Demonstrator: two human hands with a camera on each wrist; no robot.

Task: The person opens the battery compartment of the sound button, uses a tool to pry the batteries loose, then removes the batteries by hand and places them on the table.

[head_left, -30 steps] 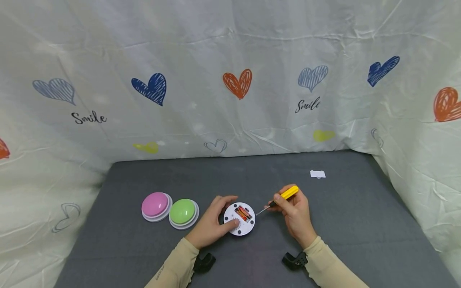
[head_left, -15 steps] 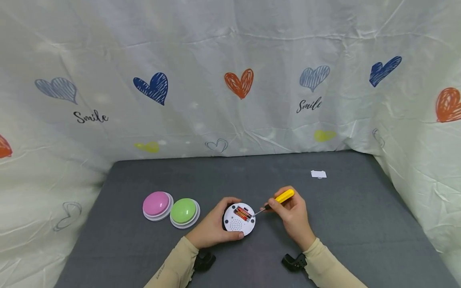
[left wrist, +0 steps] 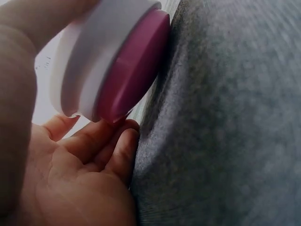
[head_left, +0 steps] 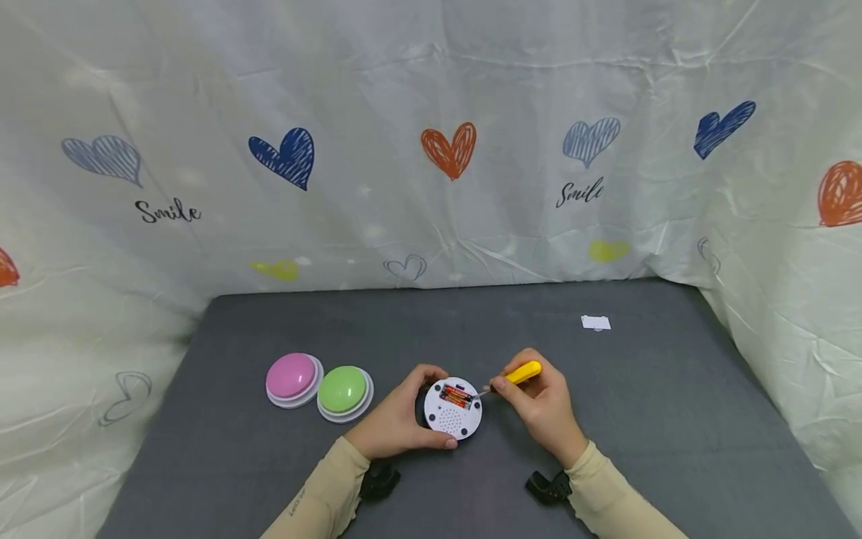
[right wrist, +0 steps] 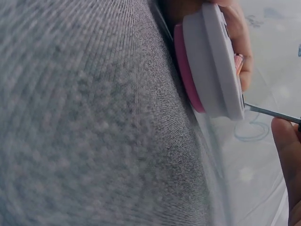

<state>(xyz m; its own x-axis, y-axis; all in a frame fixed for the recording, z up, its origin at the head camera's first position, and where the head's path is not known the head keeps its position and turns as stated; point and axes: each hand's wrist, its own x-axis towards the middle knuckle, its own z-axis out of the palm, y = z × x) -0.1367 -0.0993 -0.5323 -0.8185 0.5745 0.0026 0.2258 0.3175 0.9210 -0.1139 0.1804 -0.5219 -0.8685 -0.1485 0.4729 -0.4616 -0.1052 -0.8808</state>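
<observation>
My left hand [head_left: 397, 423] grips a round white push button [head_left: 450, 421] by its rim, thumb at the near edge and fingers at the far side. Its underside faces up, and its pink dome [left wrist: 136, 66] points down at the table. Red-and-black batteries [head_left: 456, 397] lie in the uncovered compartment. My right hand [head_left: 542, 404] holds a screwdriver by its yellow handle [head_left: 524, 372], thumb low near the shaft. The thin metal shaft [right wrist: 273, 113] reaches the button's underside, its tip at the right end of the batteries.
A button with a pink dome [head_left: 291, 376] and one with a green dome [head_left: 342, 389] stand side by side on the left of the grey table [head_left: 640, 449]. A small white battery cover [head_left: 595, 323] lies at the back right. A heart-printed curtain [head_left: 357, 150] hangs behind.
The screwdriver tip has moved from the button's right edge to the end of the batteries, its handle lower. My left thumb has slid off the speaker holes to the near rim.
</observation>
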